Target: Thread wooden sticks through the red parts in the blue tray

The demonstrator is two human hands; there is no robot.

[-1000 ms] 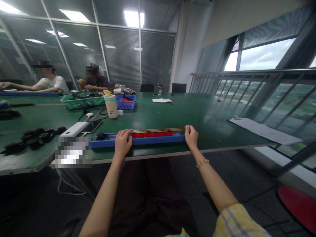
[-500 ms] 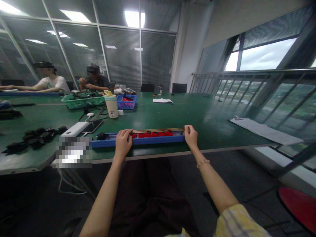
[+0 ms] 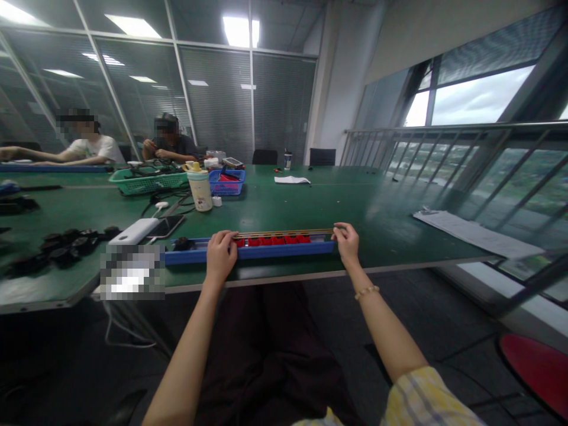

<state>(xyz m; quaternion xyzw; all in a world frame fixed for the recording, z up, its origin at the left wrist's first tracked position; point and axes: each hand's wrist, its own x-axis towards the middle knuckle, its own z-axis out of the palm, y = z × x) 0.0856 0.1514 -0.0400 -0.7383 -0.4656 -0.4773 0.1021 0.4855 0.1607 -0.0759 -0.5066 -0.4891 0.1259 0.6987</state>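
A long blue tray (image 3: 284, 251) lies along the near edge of the green table (image 3: 310, 201). A row of red parts (image 3: 277, 240) sits in it, with thin brass rods (image 3: 284, 233) running above them. My left hand (image 3: 220, 255) grips the tray's front wall near its middle, fingers curled over the rim. My right hand (image 3: 347, 244) holds the tray's right end, fingers pinched at the ends of the rods. A black part (image 3: 181, 244) rests in the tray's left section.
Left of the tray lie a white power bank (image 3: 133, 231), a phone (image 3: 166, 225) and several black parts (image 3: 66, 244). Farther back stand a cream bottle (image 3: 200, 189), a green basket (image 3: 146, 180) and a blue basket (image 3: 227, 183). Two people sit at the far left. Papers (image 3: 474, 234) lie at right.
Both hands stay on the tray. The right hand has shifted slightly, its fingers now lifted a little over the tray's right end and the rods.
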